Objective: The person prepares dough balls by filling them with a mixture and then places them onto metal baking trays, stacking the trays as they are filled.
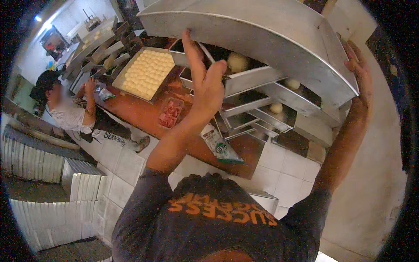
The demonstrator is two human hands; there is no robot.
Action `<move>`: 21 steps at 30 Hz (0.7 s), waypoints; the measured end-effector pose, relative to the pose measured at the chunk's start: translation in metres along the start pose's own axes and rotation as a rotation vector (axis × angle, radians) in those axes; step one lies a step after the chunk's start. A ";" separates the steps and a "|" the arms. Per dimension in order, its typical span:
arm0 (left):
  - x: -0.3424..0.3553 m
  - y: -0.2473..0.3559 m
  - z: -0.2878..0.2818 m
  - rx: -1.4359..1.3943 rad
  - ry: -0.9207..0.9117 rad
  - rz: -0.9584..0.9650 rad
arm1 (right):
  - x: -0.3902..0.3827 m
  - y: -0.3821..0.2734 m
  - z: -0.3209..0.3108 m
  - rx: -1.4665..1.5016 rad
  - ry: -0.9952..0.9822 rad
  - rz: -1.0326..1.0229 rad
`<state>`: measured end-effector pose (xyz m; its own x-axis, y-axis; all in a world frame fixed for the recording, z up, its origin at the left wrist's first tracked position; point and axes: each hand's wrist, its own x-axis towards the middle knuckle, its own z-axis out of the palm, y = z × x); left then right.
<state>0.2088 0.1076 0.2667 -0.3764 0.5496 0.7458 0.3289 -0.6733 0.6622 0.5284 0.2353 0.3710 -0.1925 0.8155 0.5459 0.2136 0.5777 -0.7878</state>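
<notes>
A long, deep metal tray (257, 37) spans the top of the view, above a crisscross stack of metal trays (251, 83). My left hand (205, 83) is raised at its near wall, fingers stretched up to the lower edge and thumb apart, seeming to support it. Around the tray's right end, my right hand (360, 72) is closed, its fingertips over the rim. Pale dough balls (238, 62) show inside the stacked trays. What the raised tray contains cannot be seen.
On the reddish-brown table (131, 111) are a tray of dough balls (146, 72), a clear tub of red stuff (171, 112) and a white-green plastic bag (220, 146). A co-worker (72, 105) is at the left. Stacked metal trays (52, 218) stand lower left; a wall (371, 174) is right.
</notes>
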 end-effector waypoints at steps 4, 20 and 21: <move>0.008 0.001 -0.015 -0.221 -0.081 -0.066 | 0.017 0.017 -0.006 -0.083 -0.102 0.020; -0.036 -0.333 -0.327 0.615 -0.097 -0.550 | -0.341 0.190 0.078 0.583 0.203 0.568; -0.036 -0.356 -0.339 0.712 -0.229 -0.589 | -0.377 0.193 0.137 0.572 0.222 0.729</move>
<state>-0.1888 0.1600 -0.0203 -0.4958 0.8389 0.2244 0.6192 0.1604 0.7687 0.5112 0.0349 -0.0258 0.0017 0.9902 -0.1398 -0.3031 -0.1327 -0.9437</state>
